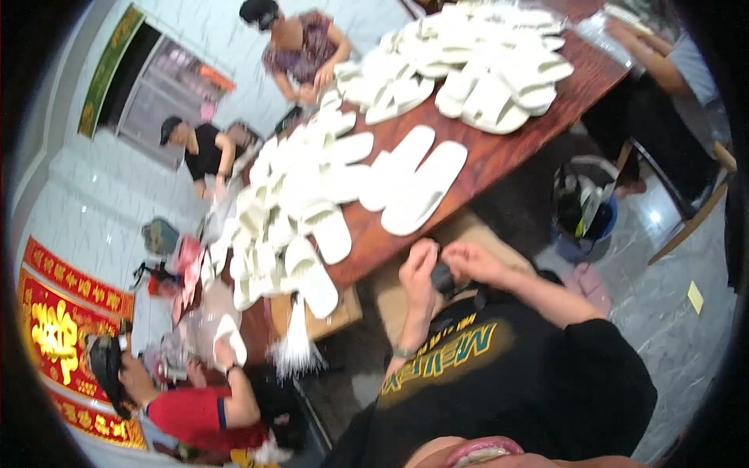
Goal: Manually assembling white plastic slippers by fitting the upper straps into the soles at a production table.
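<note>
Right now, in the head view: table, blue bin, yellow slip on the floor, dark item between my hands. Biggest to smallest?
1. Table
2. Bin
3. Dark item and yellow slip: too alike to rank, and the dark item is partly hidden.

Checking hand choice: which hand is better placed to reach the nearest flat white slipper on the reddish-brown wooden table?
Probably the left hand: it looks closer to the near end of the slipper, while the right hand sits farther right. Whether either grips anything is unclear.
</note>
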A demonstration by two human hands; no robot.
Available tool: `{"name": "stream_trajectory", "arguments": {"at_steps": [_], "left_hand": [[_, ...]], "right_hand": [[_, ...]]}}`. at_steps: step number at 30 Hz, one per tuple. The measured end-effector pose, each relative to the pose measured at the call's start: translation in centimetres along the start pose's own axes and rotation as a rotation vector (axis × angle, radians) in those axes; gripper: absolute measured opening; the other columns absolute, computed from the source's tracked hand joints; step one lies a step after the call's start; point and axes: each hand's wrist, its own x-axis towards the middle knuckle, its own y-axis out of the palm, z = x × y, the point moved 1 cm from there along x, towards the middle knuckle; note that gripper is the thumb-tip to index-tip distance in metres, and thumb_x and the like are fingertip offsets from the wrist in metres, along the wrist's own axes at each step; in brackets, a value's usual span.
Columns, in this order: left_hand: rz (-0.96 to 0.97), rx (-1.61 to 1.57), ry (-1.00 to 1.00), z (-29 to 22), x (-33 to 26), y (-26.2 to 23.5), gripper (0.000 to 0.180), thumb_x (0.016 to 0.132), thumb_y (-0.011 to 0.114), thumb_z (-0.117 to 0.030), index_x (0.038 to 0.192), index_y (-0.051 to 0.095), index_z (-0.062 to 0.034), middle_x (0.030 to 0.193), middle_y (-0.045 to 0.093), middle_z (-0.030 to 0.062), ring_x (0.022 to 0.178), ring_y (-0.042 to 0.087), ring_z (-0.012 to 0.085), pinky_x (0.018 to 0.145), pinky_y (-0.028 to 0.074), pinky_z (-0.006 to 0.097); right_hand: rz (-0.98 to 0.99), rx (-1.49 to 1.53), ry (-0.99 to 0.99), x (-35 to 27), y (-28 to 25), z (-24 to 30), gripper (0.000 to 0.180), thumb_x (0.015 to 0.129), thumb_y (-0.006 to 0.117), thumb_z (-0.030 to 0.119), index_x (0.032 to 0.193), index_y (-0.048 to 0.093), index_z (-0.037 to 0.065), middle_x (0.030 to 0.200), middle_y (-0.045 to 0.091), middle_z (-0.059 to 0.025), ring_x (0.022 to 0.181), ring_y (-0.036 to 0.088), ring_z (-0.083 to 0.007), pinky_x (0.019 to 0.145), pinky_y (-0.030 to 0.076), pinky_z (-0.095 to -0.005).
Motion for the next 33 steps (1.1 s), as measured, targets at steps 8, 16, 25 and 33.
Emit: {"name": "stream_trajectory", "arguments": {"at_steps": [8,16,25,33], "left_hand": [[0.358,0.327,0.012,-2.0,0.9,-0.7,0.014,0.085,0.061,-0.006,0.094,0.063,0.0049,0.095,0.063,0.0050,0.084,0.056,0.0091,0.073,0.045,0.022],[0.019,0.665,0.303,-3.5,10.7,-7.2,0.014,0.084,0.060,-0.007,0.095,0.062,0.0016,0.088,0.060,0.0081,0.082,0.056,0.0183,0.075,0.044,0.029],[0.144,0.738,0.174,-1.2,14.4,-4.8,0.015,0.072,0.064,-0.008,0.082,0.059,0.0007,0.081,0.053,0.0117,0.082,0.049,0.0292,0.075,0.039,0.037],[-0.069,0.680,0.285,-1.1,14.5,-3.5,0.008,0.071,0.065,-0.009,0.073,0.061,-0.0026,0.075,0.054,0.0094,0.073,0.050,0.0283,0.065,0.041,0.037]], "right_hand": [[-0.286,-0.346,-0.047,-2.9,-7.7,3.0,0.014,0.085,0.060,0.015,0.091,0.065,0.004,0.069,0.061,-0.0002,0.062,0.056,-0.0056,0.055,0.045,-0.0232],[-0.532,-1.268,-0.452,3.0,-13.2,17.1,0.011,0.079,0.059,0.016,0.081,0.066,0.008,0.086,0.063,-0.0088,0.081,0.061,-0.0273,0.069,0.049,-0.0359],[0.267,-1.184,-0.290,20.1,-9.1,11.0,0.020,0.066,0.064,0.024,0.079,0.068,0.009,0.075,0.065,-0.0142,0.070,0.063,-0.0320,0.062,0.048,-0.0422],[0.345,-0.884,-0.216,20.6,-8.8,10.8,0.024,0.072,0.067,0.017,0.092,0.067,0.005,0.080,0.066,-0.0141,0.073,0.066,-0.0168,0.064,0.048,-0.0286]]}}
